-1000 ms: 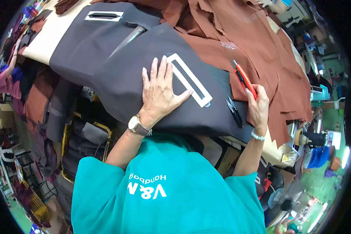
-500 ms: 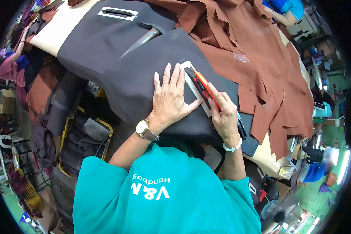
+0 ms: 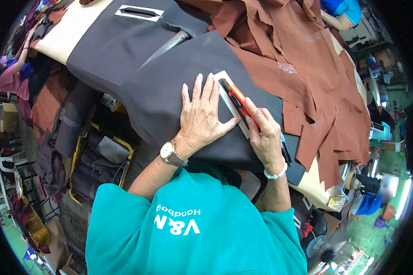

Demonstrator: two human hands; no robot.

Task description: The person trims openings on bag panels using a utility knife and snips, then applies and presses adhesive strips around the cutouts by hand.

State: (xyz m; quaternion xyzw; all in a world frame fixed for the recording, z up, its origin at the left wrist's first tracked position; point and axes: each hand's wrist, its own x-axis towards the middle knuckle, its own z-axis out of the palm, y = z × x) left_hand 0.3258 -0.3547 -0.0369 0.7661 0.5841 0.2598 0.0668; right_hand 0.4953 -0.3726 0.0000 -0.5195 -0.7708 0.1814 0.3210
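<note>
My left hand (image 3: 199, 114) lies flat with fingers spread on a sheet of dark grey leather (image 3: 170, 87). Its index fingertip and thumb tip reach a narrow white rectangular template (image 3: 221, 75) with a long slot. In my right hand (image 3: 265, 137) is a red and orange utility knife (image 3: 243, 104), gripped along its body and lying slantwise over the template's slot. The blade's contact with the leather is too small to make out. By my right wrist lies a dark pen-like tool (image 3: 286, 151), partly hidden.
Another white slotted template (image 3: 139, 13) rests farther up the leather, near a tapered metal object (image 3: 170, 45) poking from a fold. Brown leather pieces (image 3: 307, 91) are heaped on the right. A yellow-framed crate (image 3: 73, 176) stands below left. Other people's arms (image 3: 342, 22) show at the edges.
Both hands and the knife keep nearly the same place on the template. The view has shifted very slightly.
</note>
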